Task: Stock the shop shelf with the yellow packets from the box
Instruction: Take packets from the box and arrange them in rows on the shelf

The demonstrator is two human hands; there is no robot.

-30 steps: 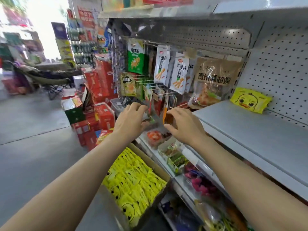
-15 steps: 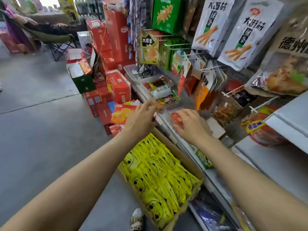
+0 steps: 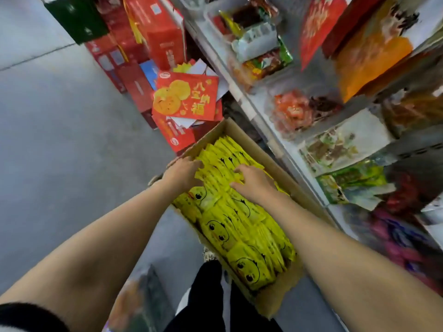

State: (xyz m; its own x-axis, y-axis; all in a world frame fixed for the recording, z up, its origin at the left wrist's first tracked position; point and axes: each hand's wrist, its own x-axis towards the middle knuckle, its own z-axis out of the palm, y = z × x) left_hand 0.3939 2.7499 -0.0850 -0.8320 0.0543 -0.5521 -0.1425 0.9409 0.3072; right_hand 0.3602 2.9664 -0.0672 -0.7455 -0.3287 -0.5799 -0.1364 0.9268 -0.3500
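One view only, head-worn, looking steeply down and forward from standing height. Close below sits the cardboard box (image 3: 242,137) on the grey floor (image 3: 60,152); the shop shelf (image 3: 261,121) runs along the right edge, motion-blurred towards the corners.

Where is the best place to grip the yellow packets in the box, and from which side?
Grip the top edges of the yellow packets, coming from above. They stand on edge, packed tightly in the open box, so probably only their upper edges are free.
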